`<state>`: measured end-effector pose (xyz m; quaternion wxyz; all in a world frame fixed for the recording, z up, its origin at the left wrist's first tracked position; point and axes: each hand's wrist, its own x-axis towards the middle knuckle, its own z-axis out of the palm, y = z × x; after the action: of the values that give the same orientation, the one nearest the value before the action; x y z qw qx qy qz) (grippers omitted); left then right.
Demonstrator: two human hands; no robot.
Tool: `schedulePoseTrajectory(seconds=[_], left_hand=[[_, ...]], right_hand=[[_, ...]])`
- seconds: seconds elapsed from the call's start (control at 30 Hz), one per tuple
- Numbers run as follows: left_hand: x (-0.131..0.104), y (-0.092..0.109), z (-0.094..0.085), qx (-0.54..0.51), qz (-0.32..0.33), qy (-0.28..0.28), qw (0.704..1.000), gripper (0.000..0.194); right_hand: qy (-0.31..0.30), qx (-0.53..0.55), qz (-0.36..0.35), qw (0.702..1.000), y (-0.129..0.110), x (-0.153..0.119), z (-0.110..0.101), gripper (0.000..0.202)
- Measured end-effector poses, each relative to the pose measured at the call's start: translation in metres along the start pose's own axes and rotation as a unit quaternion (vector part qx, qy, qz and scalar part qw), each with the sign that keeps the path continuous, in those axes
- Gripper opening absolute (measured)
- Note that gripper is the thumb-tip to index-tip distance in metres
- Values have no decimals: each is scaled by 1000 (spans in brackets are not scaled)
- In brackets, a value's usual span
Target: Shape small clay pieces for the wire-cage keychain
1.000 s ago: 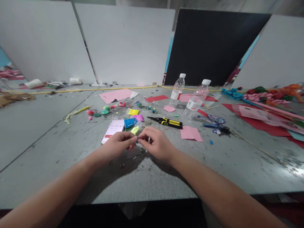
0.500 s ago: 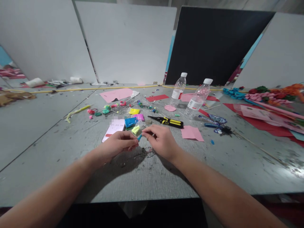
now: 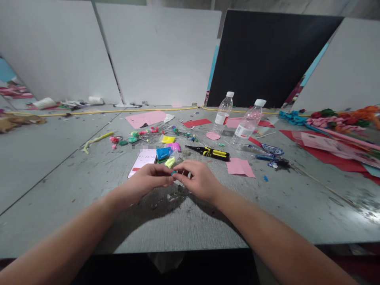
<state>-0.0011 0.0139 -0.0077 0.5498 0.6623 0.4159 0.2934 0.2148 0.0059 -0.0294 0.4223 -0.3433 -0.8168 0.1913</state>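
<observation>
My left hand (image 3: 150, 180) and my right hand (image 3: 197, 180) meet at the fingertips above the grey table (image 3: 178, 233). Between them is a small blue piece (image 3: 173, 173), mostly covered by the fingers and pinched from both sides. Just beyond the fingertips lies a lime-yellow packet (image 3: 170, 162), with a blue packet (image 3: 164, 153), a magenta packet (image 3: 173, 147) and a yellow packet (image 3: 168, 139) behind it. A lit phone (image 3: 144, 160) rests beside my left hand. Black and yellow pliers (image 3: 212, 152) lie beyond my right hand.
Two clear bottles (image 3: 222, 114) (image 3: 246, 126) stand behind the pliers. A pink paper square (image 3: 240, 167) lies right of my right hand. Small colourful clay pieces on wires (image 3: 133, 137) lie farther back. Red sheets (image 3: 323, 152) are at the right, and upright boards (image 3: 160, 55) line the back.
My fingertips have come closer together, and less of the blue piece shows between them. My right hand has shifted slightly left and down.
</observation>
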Motion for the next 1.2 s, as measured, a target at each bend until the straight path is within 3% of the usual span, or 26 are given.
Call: schedulePoseTrajectory(seconds=[0.2, 0.5, 0.67, 0.93, 1.2], left_hand=[[2, -1, -1, 28, 17, 2, 999, 21], [-1, 6, 1, 33, -12, -29, 999, 33], [1, 1, 1, 7, -2, -11, 1000, 35], [0, 2, 0, 41, 30, -7, 999, 24], [2, 3, 1, 107, 18, -10, 994, 26]], right_hand=[[4, -11, 7, 1000, -4, -2, 3, 13], [96, 47, 67, 992, 4, 3, -5, 8], [66, 87, 69, 992, 2, 2, 0, 13], [12, 37, 28, 999, -4, -1, 1, 11], [68, -3, 63, 996, 7, 3, -5, 15]])
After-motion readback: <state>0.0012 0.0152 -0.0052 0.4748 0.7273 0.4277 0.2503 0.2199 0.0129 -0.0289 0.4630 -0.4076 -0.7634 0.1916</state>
